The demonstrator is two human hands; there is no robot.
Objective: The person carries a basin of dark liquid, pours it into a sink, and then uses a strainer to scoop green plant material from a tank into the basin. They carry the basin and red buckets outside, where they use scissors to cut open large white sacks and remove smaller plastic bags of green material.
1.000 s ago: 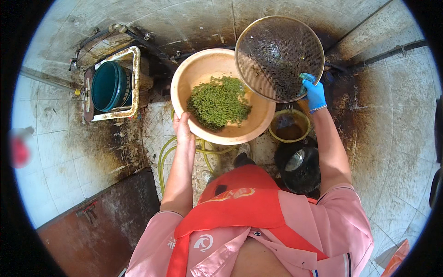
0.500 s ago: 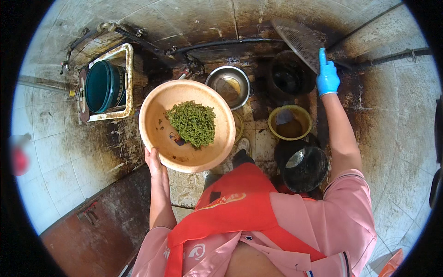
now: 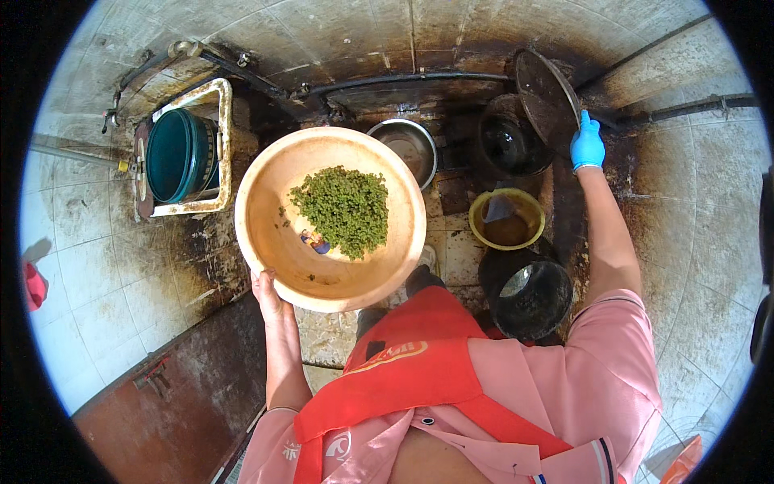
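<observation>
My left hand (image 3: 268,295) grips the near rim of a wide tan plastic basin (image 3: 266,234) and holds it up in front of me. A heap of small green grains (image 3: 345,208) lies in the basin, with a small blue scrap beside it. My right hand (image 3: 587,145), in a blue glove, is stretched out to the far right and holds a dark round sieve (image 3: 544,97) by its rim, tilted on edge against the stained wall above a black pot (image 3: 509,143).
On the grimy tiled floor stand a steel bowl (image 3: 409,145), a yellow bucket (image 3: 508,219) of brown liquid and a black pot (image 3: 528,294) near my legs. A teal bucket (image 3: 179,155) sits in a white frame at left. Pipes run along the back wall.
The basin has come down and left, toward me. My right hand has carried the sieve away from over the basin to the far right wall and stood it on edge.
</observation>
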